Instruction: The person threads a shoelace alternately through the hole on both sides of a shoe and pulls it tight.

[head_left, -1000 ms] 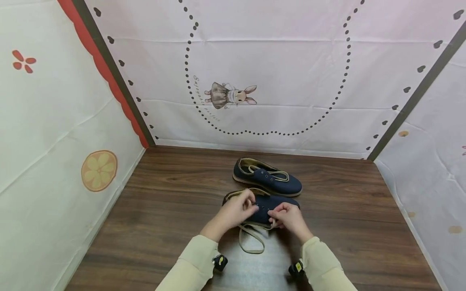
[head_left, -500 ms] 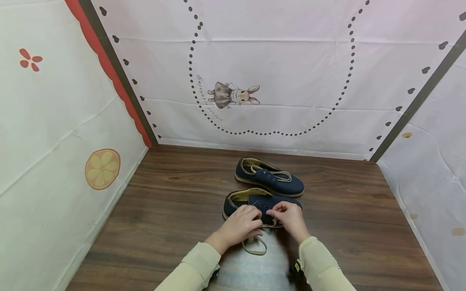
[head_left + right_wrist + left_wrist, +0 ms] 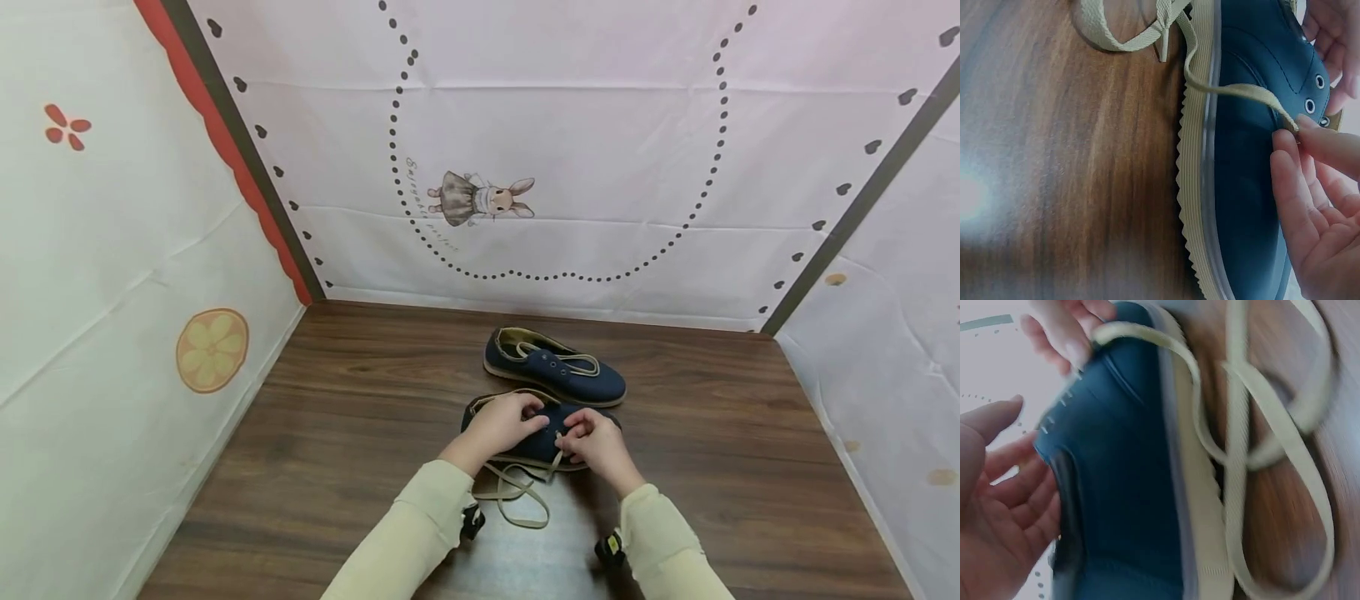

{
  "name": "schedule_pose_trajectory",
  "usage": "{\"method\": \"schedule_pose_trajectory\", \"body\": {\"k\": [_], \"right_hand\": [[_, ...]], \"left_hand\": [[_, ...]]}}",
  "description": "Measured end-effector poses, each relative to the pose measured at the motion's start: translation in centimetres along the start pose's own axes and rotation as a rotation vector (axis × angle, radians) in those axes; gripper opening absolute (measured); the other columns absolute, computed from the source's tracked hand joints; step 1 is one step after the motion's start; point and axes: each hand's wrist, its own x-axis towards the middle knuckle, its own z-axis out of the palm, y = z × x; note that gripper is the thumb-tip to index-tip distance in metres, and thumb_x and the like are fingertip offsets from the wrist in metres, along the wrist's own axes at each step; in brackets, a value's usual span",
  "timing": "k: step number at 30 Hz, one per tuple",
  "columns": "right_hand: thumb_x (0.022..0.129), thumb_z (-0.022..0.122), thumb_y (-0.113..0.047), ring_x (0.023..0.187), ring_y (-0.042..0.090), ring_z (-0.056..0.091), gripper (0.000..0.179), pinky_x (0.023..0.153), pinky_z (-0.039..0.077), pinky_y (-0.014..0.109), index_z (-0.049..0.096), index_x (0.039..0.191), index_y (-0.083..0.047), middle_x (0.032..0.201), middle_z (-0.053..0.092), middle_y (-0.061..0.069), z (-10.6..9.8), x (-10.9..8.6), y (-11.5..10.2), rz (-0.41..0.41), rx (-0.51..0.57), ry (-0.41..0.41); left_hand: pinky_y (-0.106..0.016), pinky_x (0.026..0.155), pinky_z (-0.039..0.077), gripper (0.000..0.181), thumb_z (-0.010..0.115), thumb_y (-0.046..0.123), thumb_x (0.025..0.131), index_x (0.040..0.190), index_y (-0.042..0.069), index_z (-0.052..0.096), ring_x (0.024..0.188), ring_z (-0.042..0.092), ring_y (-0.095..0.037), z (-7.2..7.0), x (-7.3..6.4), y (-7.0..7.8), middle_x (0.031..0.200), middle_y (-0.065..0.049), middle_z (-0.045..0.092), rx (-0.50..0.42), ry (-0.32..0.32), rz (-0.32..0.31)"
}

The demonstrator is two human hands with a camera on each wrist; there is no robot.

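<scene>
A navy lace-up shoe (image 3: 552,427) with a beige sole lies nearer to me, toe to the right. My right hand (image 3: 596,442) pinches its flat beige shoelace (image 3: 1247,92) between thumb and fingertips, close to the eyelets. Over the shoe's opening is my left hand (image 3: 501,427); in the left wrist view its thumb stands apart and its loosely bent fingers touch the edge by the eyelets. Loose lace trails onto the floor on the near side, looped there. Behind sits the matching navy shoe (image 3: 592,385), its lace lying over the top.
The shoes are on a dark wood-grain floor (image 3: 360,400). A white printed cloth wall (image 3: 600,167) rises behind them, with more cloth walls on the left (image 3: 112,225) and right.
My left hand dipped to the shoe's near side over the loose lace, then rose back over the opening. The trailing lace now spreads further left. The right hand keeps its pinch in nearly the same place.
</scene>
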Motion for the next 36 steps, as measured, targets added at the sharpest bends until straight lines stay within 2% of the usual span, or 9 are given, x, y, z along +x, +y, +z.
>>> {"method": "schedule_pose_trajectory", "body": {"k": [3, 6, 10, 13, 17, 21, 26, 31, 36], "right_hand": [[0.074, 0.074, 0.001, 0.055, 0.019, 0.059, 0.025, 0.052, 0.052, 0.035, 0.061, 0.095, 0.003, 0.065, 0.060, 0.004, -0.1, 0.2, 0.0, 0.015, -0.044, -0.007], [0.075, 0.075, -0.004, 0.053, 0.016, 0.055, 0.023, 0.051, 0.051, 0.035, 0.065, 0.094, 0.001, 0.064, 0.058, 0.003, -0.2, 0.4, 0.0, 0.033, -0.121, -0.021], [0.077, 0.074, -0.010, 0.049, 0.014, 0.050, 0.017, 0.049, 0.049, 0.034, 0.068, 0.090, -0.001, 0.062, 0.057, 0.002, -0.6, 0.6, -0.1, 0.063, -0.210, -0.068], [0.080, 0.073, -0.013, 0.043, 0.013, 0.047, 0.013, 0.045, 0.047, 0.031, 0.069, 0.085, -0.002, 0.058, 0.055, 0.002, -0.9, 0.8, -0.1, 0.073, -0.247, -0.143], [0.083, 0.069, -0.012, 0.038, 0.011, 0.042, 0.011, 0.042, 0.044, 0.027, 0.067, 0.086, -0.001, 0.052, 0.051, 0.002, -1.5, 1.0, 0.0, 0.088, -0.171, -0.280], [0.086, 0.064, -0.010, 0.037, 0.008, 0.042, 0.014, 0.042, 0.044, 0.025, 0.065, 0.093, 0.001, 0.051, 0.050, 0.001, -2.3, 1.3, 0.5, 0.099, -0.020, -0.410], [0.090, 0.055, -0.010, 0.040, 0.007, 0.042, 0.021, 0.045, 0.044, 0.025, 0.061, 0.105, 0.003, 0.057, 0.052, 0.001, -3.3, 1.8, 0.6, 0.124, 0.084, -0.559], [0.091, 0.049, -0.018, 0.039, 0.007, 0.039, 0.026, 0.043, 0.042, 0.023, 0.063, 0.098, 0.003, 0.056, 0.052, 0.000, -4.0, 2.5, -0.3, 0.198, 0.069, -0.621], [0.092, 0.052, -0.019, 0.040, 0.006, 0.039, 0.025, 0.042, 0.041, 0.021, 0.062, 0.092, 0.004, 0.055, 0.049, -0.001, -4.1, 3.6, -0.7, 0.240, 0.035, -0.661]], "left_hand": [[-0.034, 0.082, 0.046, 0.031, 0.064, 0.031, 0.087, 0.112, 0.013, 0.065, 0.098, 0.059, -0.017, 0.1, 0.2, 0.8, 0.107, -0.004, 0.064, -0.062, -0.061, -0.062], [-0.033, 0.082, 0.047, 0.031, 0.070, 0.031, 0.083, 0.107, 0.012, 0.066, 0.097, 0.059, -0.017, 0.4, 0.2, 1.2, 0.106, -0.004, 0.064, -0.080, -0.099, -0.088], [-0.030, 0.072, 0.046, 0.029, 0.075, 0.034, 0.078, 0.097, 0.015, 0.063, 0.083, 0.058, -0.014, 1.3, 0.2, 1.2, 0.096, 0.001, 0.063, -0.046, -0.084, -0.088], [-0.027, 0.063, 0.043, 0.027, 0.076, 0.033, 0.077, 0.089, 0.018, 0.056, 0.071, 0.053, -0.012, 2.1, 0.1, 1.2, 0.085, 0.005, 0.058, -0.054, -0.060, -0.073], [-0.025, 0.058, 0.039, 0.028, 0.075, 0.030, 0.078, 0.083, 0.019, 0.050, 0.064, 0.048, -0.011, 2.7, -0.1, 1.0, 0.076, 0.008, 0.054, -0.106, -0.058, -0.040], [-0.025, 0.059, 0.039, 0.028, 0.076, 0.028, 0.077, 0.081, 0.020, 0.050, 0.065, 0.048, -0.010, 2.9, -0.1, 0.7, 0.078, 0.009, 0.053, -0.155, -0.059, -0.012], [-0.024, 0.061, 0.040, 0.025, 0.076, 0.027, 0.078, 0.080, 0.020, 0.052, 0.068, 0.049, -0.009, 3.2, 0.0, 0.6, 0.081, 0.009, 0.054, -0.171, -0.022, 0.002], [-0.024, 0.061, 0.041, 0.021, 0.073, 0.029, 0.080, 0.079, 0.022, 0.053, 0.067, 0.050, -0.007, 3.5, 0.0, 0.5, 0.081, 0.011, 0.056, -0.139, 0.015, 0.000], [-0.022, 0.061, 0.042, 0.019, 0.074, 0.027, 0.079, 0.078, 0.022, 0.056, 0.065, 0.050, -0.006, 3.7, -0.2, 0.3, 0.079, 0.012, 0.057, -0.171, 0.051, 0.013]]}}
